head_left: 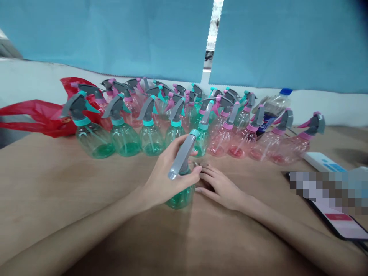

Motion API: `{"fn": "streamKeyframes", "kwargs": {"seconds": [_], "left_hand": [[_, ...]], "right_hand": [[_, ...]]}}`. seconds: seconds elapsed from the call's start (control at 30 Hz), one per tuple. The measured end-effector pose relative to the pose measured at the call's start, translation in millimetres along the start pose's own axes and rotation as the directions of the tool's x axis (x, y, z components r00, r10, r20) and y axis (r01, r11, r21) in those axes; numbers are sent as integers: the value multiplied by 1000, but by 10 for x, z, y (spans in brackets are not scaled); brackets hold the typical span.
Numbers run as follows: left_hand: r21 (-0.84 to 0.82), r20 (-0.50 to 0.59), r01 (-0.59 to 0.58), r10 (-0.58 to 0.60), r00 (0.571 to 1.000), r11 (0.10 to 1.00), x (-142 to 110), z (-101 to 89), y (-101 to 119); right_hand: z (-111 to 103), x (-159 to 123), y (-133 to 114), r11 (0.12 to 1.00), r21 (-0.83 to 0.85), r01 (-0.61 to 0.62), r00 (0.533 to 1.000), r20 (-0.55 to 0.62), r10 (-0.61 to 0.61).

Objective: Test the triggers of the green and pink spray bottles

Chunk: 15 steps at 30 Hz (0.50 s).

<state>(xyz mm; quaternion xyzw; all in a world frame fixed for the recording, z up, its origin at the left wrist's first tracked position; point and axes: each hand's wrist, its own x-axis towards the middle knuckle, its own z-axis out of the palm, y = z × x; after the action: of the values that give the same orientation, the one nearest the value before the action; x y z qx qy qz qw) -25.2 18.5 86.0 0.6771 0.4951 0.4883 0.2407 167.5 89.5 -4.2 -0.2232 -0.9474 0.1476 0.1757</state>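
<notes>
A green spray bottle [181, 198] with a grey and teal trigger head stands on the table in front of me. My left hand [165, 174] is wrapped round it just below the head, thumb across the near side and fingers behind. Close to the bottle's right side is my right hand [220, 186], palm down, its fingers stretched toward the bottle; whether the fingertips touch it cannot be made out. Behind both hands, several more spray bottles stand in rows, green ones [125, 142] to the left and pink ones [220, 142] to the right.
A red plastic bag [43, 117] lies at the left beside the rows. A clear bottle with a blue cap [285, 92] leans at the back right. A phone [342, 224] and a white box [323, 163] lie on the right of the wooden table [94, 191]. Blue sheeting hangs behind.
</notes>
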Motion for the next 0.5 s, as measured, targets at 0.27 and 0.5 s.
{"fn": "streamKeyframes", "kwargs": {"seconds": [0.27, 0.5], "left_hand": [[221, 101, 18, -41, 994, 975, -301, -112, -106], [252, 161, 69, -112, 981, 965, -564, -351, -89]], "right_hand": [[-89, 54, -11, 998, -52, 27, 998, 63, -23], [-288, 294, -152, 987, -158, -12, 979, 201, 44]]}}
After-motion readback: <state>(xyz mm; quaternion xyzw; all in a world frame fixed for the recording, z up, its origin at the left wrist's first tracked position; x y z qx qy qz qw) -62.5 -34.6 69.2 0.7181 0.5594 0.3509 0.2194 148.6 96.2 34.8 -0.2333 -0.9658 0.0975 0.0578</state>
